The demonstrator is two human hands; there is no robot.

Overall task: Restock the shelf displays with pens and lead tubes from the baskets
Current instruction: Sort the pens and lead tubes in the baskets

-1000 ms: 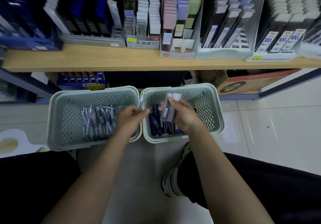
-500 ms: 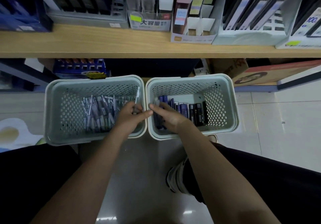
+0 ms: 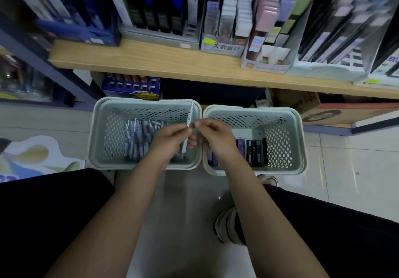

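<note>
Two pale green perforated baskets stand on the floor below the wooden shelf (image 3: 151, 59). The left basket (image 3: 95, 131) holds several purple-and-clear pens (image 3: 138, 135). Dark and purple lead tubes (image 3: 254, 150) lie in the right basket (image 3: 302, 139). Over the left basket's right side, my left hand (image 3: 170, 139) grips a clear pen (image 3: 190, 111) nearly upright. My right hand (image 3: 216, 137) hovers over the gap between the baskets, its thumb and forefinger pinching the pen's barrel just above my left fingers.
Display boxes line the shelf: black and blue packs (image 3: 159, 14) at the left, white and lilac packs (image 3: 228, 18), pastel packs (image 3: 278, 14), and dark packs (image 3: 336, 31) at the right. A blue box (image 3: 131, 85) and cardboard boxes (image 3: 345, 111) sit under the shelf. My knees frame the tiled floor.
My right hand let go of the lead tubes into the right basket, then moved left to the pen. My left hand lifted the pen higher. The view swung right and tilted up.
</note>
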